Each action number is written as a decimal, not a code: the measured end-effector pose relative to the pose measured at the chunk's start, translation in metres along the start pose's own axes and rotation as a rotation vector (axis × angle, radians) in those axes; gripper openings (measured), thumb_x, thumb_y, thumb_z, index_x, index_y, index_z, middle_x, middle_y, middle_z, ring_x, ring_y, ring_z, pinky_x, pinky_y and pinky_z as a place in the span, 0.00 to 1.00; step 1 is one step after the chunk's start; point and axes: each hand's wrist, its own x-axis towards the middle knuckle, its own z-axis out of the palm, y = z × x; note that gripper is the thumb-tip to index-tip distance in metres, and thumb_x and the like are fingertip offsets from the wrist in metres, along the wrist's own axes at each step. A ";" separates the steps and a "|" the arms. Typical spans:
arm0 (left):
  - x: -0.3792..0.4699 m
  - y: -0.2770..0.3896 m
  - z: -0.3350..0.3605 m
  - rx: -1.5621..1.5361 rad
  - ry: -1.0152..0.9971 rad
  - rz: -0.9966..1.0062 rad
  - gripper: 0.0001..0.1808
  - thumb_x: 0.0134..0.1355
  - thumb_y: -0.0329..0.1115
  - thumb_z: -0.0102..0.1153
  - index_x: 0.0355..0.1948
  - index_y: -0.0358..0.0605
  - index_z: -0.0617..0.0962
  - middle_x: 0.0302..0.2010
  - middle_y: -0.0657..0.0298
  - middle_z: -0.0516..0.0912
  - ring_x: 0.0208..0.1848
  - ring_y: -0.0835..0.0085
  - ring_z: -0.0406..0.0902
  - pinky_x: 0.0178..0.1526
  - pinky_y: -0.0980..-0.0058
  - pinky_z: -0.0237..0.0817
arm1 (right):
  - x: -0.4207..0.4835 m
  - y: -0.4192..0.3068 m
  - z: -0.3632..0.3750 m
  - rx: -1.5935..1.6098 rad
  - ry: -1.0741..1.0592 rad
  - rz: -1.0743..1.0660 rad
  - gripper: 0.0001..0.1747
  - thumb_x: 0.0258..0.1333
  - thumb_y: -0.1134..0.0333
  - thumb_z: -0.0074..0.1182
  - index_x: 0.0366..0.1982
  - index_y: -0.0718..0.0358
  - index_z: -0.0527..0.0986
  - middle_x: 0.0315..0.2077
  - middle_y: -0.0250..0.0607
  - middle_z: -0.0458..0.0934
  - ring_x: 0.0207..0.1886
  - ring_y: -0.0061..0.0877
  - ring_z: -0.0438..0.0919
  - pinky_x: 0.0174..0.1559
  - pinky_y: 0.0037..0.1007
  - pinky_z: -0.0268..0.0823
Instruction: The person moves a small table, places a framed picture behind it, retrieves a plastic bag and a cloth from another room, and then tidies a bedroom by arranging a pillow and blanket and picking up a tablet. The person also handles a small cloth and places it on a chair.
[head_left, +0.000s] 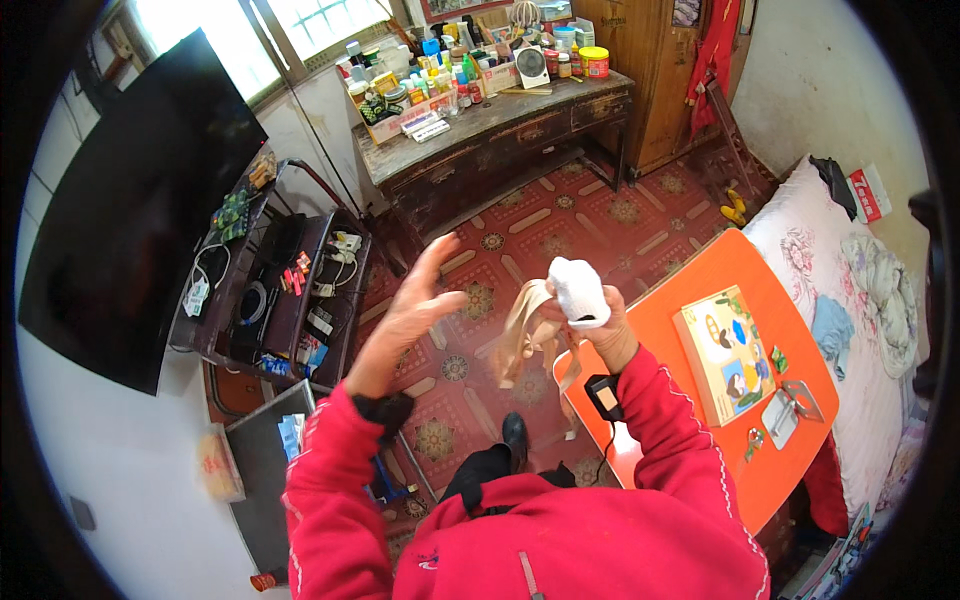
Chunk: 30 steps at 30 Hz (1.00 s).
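Note:
My right hand (616, 330) grips a small white fabric bundle (577, 291), perhaps a rolled sock, which has a dark opening at its lower edge. Long beige fabric strips (517, 334) hang from the same hand, slightly blurred, in front of the patterned floor. To the left, my left hand (416, 307) is raised with thumb and fingers apart and nothing in it. It is apart from the bundle and strips.
An orange table (660, 360) at the right bears an illustrated box (724, 352) and a folding mirror or stand (784, 416). Beside it is a bed (795, 225). A crowded wooden desk (495, 127) stands ahead; a television (142, 210) and a shelf cart (289, 300) are left.

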 end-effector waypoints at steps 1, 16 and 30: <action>0.029 0.003 0.017 -0.187 -0.104 0.054 0.50 0.46 0.39 0.64 0.68 0.41 0.52 0.67 0.50 0.57 0.70 0.63 0.50 0.70 0.68 0.39 | 0.016 -0.007 0.000 0.030 0.083 -0.018 0.37 0.46 0.60 0.60 0.57 0.65 0.62 0.46 0.47 0.73 0.46 0.38 0.76 0.41 0.37 0.75; 0.138 -0.049 0.082 -0.767 -0.453 -0.442 0.13 0.65 0.40 0.52 0.38 0.39 0.76 0.25 0.68 0.75 0.29 0.79 0.74 0.41 0.76 0.70 | 0.017 -0.129 -0.008 -0.123 0.322 -0.516 0.33 0.55 0.54 0.53 0.55 0.69 0.63 0.44 0.53 0.74 0.48 0.37 0.75 0.47 0.35 0.70; 0.329 -0.135 0.019 -1.531 -0.321 -0.605 0.21 0.68 0.53 0.37 0.26 0.50 0.69 0.22 0.71 0.70 0.29 0.76 0.71 0.58 0.51 0.63 | 0.131 -0.055 -0.084 0.079 0.436 -0.558 0.29 0.56 0.61 0.55 0.58 0.60 0.63 0.55 0.46 0.70 0.57 0.38 0.69 0.56 0.48 0.64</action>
